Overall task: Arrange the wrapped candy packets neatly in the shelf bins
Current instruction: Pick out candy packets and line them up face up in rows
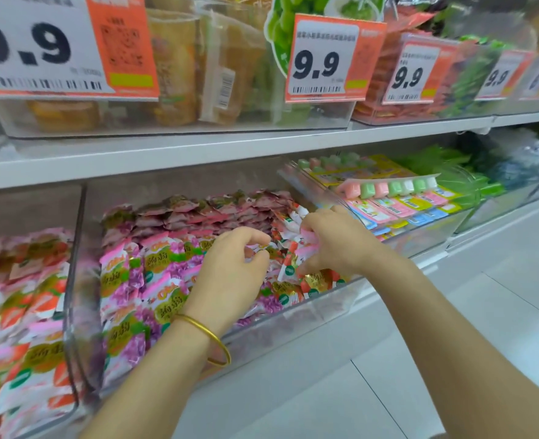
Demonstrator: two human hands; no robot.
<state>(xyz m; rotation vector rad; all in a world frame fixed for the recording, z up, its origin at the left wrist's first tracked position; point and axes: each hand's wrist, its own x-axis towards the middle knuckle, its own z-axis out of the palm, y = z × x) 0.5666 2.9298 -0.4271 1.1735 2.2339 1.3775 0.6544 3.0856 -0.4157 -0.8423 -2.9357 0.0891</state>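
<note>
A clear plastic bin (312,315) on the lower shelf holds purple grape candy packets (154,280) in rows on its left and red strawberry candy packets (306,286) loose on its right. My left hand (230,274), with a gold bangle on the wrist, rests over the middle of the bin, fingertips pinching a small packet. Over the bin's right side my right hand (334,242) grips a pink-and-white packet (306,239) among the strawberry ones.
Left of it, another clear bin (72,337) is full of strawberry packets (24,327). To the right stands a bin of pink and green candy strips (395,188). Orange price tags (328,58) hang from the upper shelf. White floor tiles (452,359) lie below.
</note>
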